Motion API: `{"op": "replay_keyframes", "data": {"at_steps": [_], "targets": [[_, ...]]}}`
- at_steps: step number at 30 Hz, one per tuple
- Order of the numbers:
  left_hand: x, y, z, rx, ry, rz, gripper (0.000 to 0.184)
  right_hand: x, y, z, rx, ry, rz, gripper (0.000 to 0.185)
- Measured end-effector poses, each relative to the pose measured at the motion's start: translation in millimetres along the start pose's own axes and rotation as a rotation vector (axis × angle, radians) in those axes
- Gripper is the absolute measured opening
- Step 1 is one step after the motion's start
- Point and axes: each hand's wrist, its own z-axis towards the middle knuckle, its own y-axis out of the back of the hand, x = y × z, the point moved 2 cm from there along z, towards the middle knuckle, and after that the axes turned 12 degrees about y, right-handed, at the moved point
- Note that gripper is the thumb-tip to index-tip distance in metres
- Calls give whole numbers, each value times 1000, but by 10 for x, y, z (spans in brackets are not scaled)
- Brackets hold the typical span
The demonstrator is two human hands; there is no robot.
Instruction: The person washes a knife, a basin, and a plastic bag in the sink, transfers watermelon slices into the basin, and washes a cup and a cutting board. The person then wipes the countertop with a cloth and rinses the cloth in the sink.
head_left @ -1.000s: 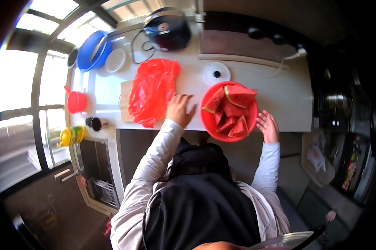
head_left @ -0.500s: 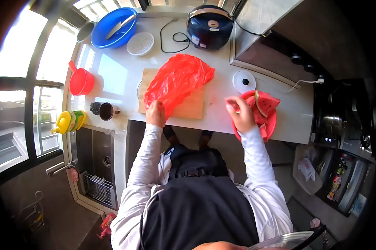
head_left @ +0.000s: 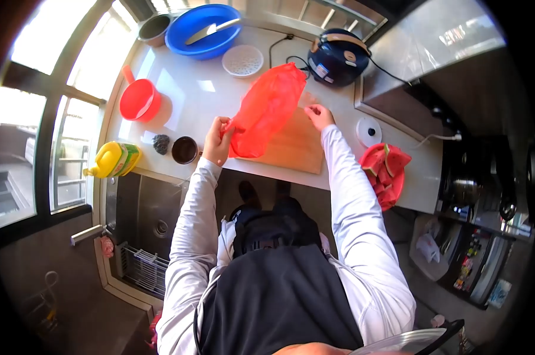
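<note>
My left hand is closed on the edge of a thin red plastic bag. The bag hangs above a wooden cutting board and hides much of it. Just right of the bag, over the board's right side, is my right hand. Its fingertips are pinched together, and I cannot make out whether anything is between them. Cut watermelon pieces fill a red bowl at the right of the counter, beside my right forearm.
A white lid lies near the bowl. Behind are a rice cooker, a white strainer and a blue basin holding a knife. Leftward stand a red dipper, dark mug, yellow bottle and sink.
My right hand has moved from over the watermelon bowl leftward to beside the bag. My left hand has raised the bag's near edge. The view has shifted and turned a little.
</note>
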Motion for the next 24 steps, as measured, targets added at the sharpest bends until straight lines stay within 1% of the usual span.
{"op": "replay_keyframes", "data": {"at_steps": [1, 2, 3, 4, 5, 6, 8, 10, 11, 12, 13, 14, 16, 17, 18, 20, 22, 23, 24], "targets": [[-72, 47, -102, 18, -4, 42, 12, 201, -85, -84, 13, -60, 55, 73], [-149, 81, -207, 34, -6, 85, 14, 406, -212, -148, -7, -122, 102, 78], [-50, 115, -267, 6, -38, 153, 20, 600, -362, -211, -25, -187, 150, 83], [-134, 101, -369, -29, -99, 204, 24, 780, -514, -269, -43, -249, 199, 88], [-230, 90, -472, -35, -138, 233, 25, 949, -683, -317, 34, -308, 324, 99], [-336, 89, -607, -48, -170, 265, 26, 1176, -825, -381, 92, -288, 464, 94], [-626, 153, -948, -22, -170, 232, 28, 1702, -1176, -543, 253, -273, 746, 84], [-964, 302, -1298, -32, -439, 309, 33, 2236, -1464, -790, 435, -43, 824, 68], [-1101, 394, -1508, -50, -461, 291, 35, 2406, -1603, -909, 522, 73, 882, 61], [-1235, 452, -1723, -61, -486, 273, 37, 2427, -1710, -1008, 606, -19, 935, 45], [-1358, 519, -1926, -110, -488, 264, 39, 2565, -1816, -1189, 668, -49, 930, 41], [-1354, 613, -2145, -177, -458, 357, 41, 2704, -1941, -1333, 724, -73, 919, 38], [-1235, 779, -2512, -406, -436, 375, 39, 2834, -2338, -1588, 841, -119, 1034, 36], [-1118, 857, -2673, -561, -400, 406, 32, 2780, -2578, -1670, 869, -134, 971, 31], [-973, 947, -2854, -692, -298, 477, 19, 2553, -2859, -1665, 1065, -139, 1035, 29], [-607, 1170, -3128, -929, -159, 535, 28, 2444, -3553, -1880, 1180, -167, 1230, 27], [-107, 1449, -3304, -1112, -38, 315, 48, 2414, -4215, -2151, 1009, -499, 1201, 28], [-18, 1577, -3425, -1198, 136, 343, 74, 2393, -4563, -2247, 957, -495, 1226, 27], [51, 1732, -3479, -1287, 206, 439, 69, 2277, -4937, -2303, 952, -399, 1208, 31]]}}
